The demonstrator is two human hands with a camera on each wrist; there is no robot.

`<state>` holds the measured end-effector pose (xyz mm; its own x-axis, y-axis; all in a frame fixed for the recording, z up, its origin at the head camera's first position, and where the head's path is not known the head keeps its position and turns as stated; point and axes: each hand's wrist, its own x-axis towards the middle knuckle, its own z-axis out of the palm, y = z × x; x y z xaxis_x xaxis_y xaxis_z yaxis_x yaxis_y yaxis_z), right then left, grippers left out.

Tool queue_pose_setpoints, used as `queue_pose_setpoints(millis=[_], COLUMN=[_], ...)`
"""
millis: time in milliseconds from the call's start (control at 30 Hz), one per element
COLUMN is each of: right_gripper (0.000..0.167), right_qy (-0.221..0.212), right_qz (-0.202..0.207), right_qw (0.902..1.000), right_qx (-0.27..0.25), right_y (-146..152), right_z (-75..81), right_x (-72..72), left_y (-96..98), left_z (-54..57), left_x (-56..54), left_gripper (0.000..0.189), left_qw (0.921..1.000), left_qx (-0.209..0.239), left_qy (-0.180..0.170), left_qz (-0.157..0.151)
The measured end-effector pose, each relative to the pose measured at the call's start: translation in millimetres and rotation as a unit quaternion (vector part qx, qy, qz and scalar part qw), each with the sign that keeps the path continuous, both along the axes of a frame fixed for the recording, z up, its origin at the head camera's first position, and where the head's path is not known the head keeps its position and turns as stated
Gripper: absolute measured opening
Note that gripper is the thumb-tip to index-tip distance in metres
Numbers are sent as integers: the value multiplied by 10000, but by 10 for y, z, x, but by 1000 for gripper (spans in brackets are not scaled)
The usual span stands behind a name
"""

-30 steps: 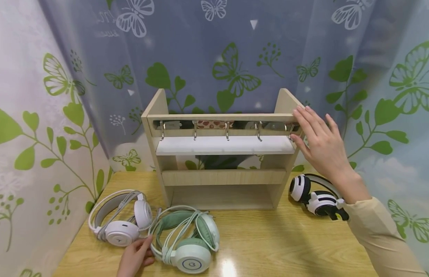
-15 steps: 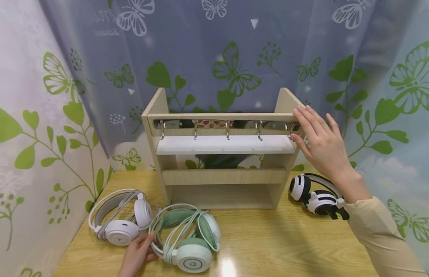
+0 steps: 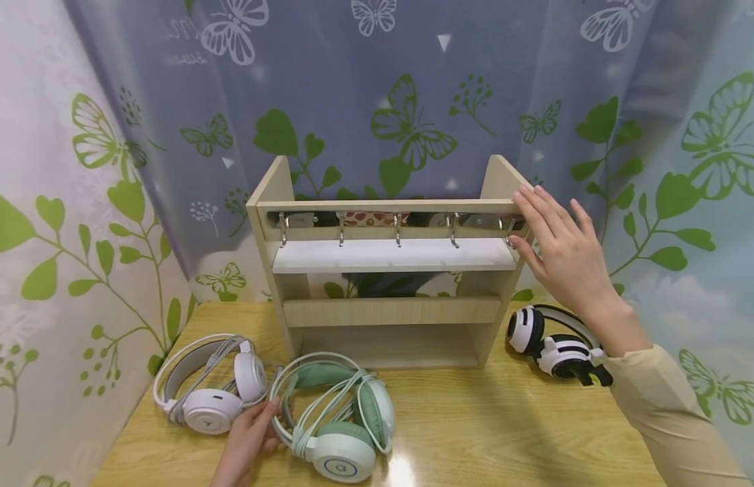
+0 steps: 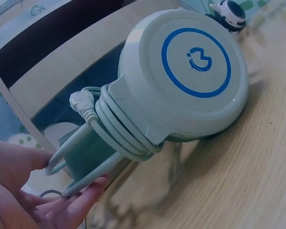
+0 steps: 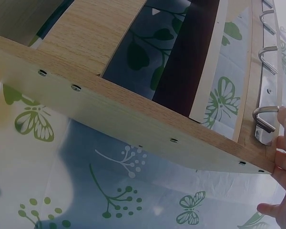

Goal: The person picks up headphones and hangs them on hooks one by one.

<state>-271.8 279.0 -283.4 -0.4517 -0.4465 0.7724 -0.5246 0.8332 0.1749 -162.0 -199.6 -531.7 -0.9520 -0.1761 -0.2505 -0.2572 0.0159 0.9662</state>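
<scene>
Green headphones (image 3: 346,446) shifted slightly rightward; the moving seems only beginning.
Left hand (image 3: 249,436) pinches their headband (image 4: 96,175); right hand (image 3: 565,253), nearly straight, rests on rack (image 3: 391,311).

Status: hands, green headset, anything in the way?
Left hand holds green headset by headband. Right hand on top right corner of rack. White headset close beside left hand; nothing visible between green headset and rack.

The table (image 3: 462,433) bears a rack (image 3: 391,312), white headset (image 3: 209,414) and black-and-white headset (image 3: 562,353).
</scene>
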Motion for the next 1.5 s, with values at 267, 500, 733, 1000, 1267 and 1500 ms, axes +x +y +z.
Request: queue_pose_setpoints(millis=[267,500,733,1000,1267,1500], right_gripper=[68,70,73,75,75,75], right_qy=[25,-5,-43,-184,-194,-161], right_qz=[47,60,39,104,205,224], right_qw=[9999,9999,9998,9995,9994,9994], right_qx=[98,132,196,239,209,215], right_y=[3,-11,-57,-127,-136,-135], right_z=[13,42,92,94,75,70], right_x=[9,22,26,2,-3,-5], left_y=[30,49,62,78,97,144], left_z=[43,87,160,219,263,301], left_x=[-18,-18,-6,0,-7,-10], left_gripper=[54,67,74,74,70,62], left_qw=[10000,9999,9997,9997,9997,9997], left_qx=[-63,-108,-137,-118,-175,-187], left_qy=[-3,-98,-202,-219,-152,163], left_qz=[-18,29,17,-16,-22,-11])
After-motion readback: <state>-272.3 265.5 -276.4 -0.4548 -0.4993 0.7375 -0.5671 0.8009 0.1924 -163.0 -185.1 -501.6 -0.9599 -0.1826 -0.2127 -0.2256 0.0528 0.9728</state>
